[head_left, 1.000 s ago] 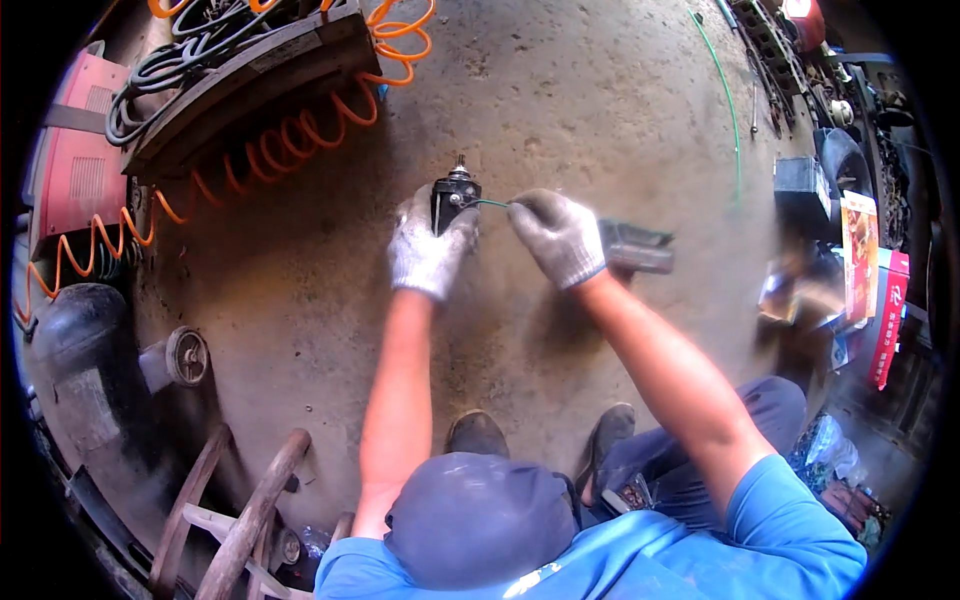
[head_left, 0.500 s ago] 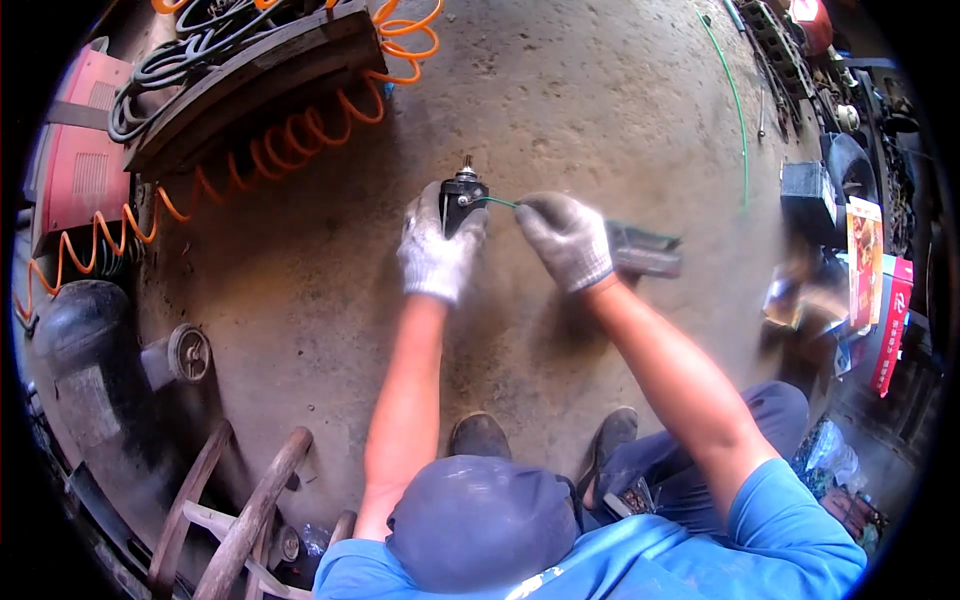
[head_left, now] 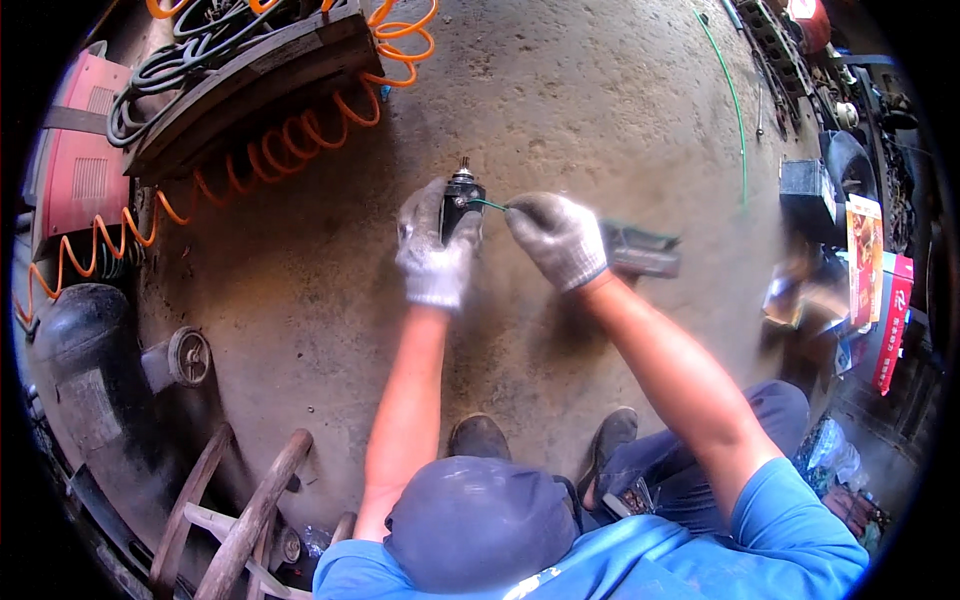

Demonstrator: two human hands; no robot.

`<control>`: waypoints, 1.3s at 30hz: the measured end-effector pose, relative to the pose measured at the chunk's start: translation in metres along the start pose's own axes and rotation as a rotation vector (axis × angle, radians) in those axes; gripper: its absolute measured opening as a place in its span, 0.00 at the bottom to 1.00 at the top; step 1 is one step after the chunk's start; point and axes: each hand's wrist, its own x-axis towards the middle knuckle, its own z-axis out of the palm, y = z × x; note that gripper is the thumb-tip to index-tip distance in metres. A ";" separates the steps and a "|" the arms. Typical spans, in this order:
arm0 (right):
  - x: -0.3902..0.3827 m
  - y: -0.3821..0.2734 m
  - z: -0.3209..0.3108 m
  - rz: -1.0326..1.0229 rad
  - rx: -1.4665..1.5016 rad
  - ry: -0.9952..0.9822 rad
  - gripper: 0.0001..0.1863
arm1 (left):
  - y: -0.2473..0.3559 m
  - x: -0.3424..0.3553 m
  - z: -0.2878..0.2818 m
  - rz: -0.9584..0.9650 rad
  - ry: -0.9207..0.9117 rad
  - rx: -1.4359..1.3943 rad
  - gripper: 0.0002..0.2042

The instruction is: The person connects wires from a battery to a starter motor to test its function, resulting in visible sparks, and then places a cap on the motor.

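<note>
Left hand (head_left: 432, 252) grips black device (head_left: 464, 191), right hand (head_left: 557, 238) pinches green cord (head_left: 488, 204) at its three o'clock: apparently mid-work, cord reaching device (attachment unclear), nothing released yet.

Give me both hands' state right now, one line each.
Left hand: gloved, closed around the black part.
Right hand: gloved, closed, fingertips pinching the thin green strand.

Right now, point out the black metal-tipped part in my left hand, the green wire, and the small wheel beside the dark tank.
Black metal-tipped part (head_left: 460, 206): head view, middle of its body.
Green wire (head_left: 488, 204): head view, middle of its exposed stretch.
Small wheel (head_left: 190, 357): head view, around its hub.
</note>
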 end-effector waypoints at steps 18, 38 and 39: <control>0.017 -0.020 -0.010 -0.096 -0.190 -0.062 0.14 | -0.001 0.012 -0.007 -0.018 0.029 -0.251 0.09; 0.047 -0.020 0.017 0.103 -0.242 -0.227 0.18 | -0.001 0.015 -0.008 0.081 0.019 -0.249 0.09; 0.045 -0.019 0.018 0.066 -0.254 -0.183 0.18 | -0.001 0.016 -0.008 0.058 -0.003 -0.256 0.09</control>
